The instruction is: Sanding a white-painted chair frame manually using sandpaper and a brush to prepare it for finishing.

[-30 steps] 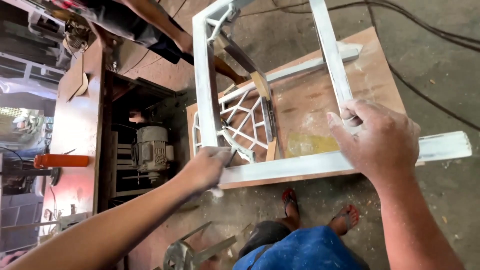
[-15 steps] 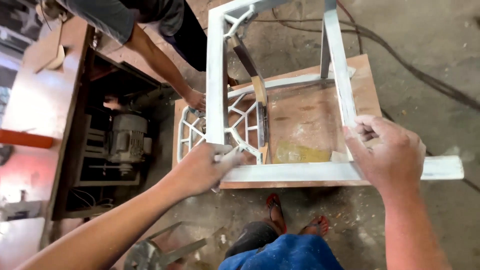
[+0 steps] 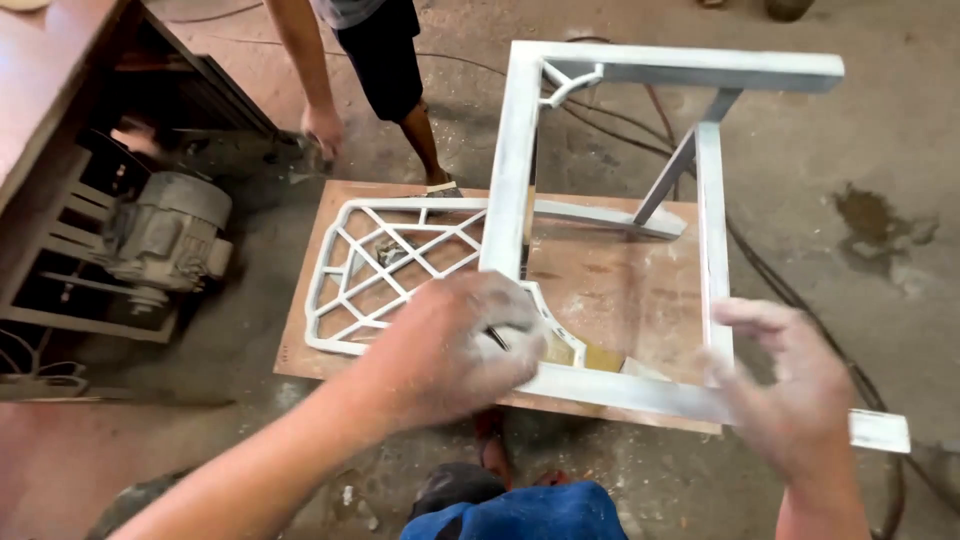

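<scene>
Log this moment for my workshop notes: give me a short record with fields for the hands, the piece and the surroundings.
Left hand: on the near corner of the white-painted chair frame, fingers curled.
Right hand: open at the frame's near rail, contact unclear.
Frame: lying on a wooden board.
Nearby: electric motor; another person's hand.

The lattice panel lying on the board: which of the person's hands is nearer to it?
Left. The left hand rests on the white frame corner right beside the lattice panel; the right hand is at the frame's far side, well away.
</scene>
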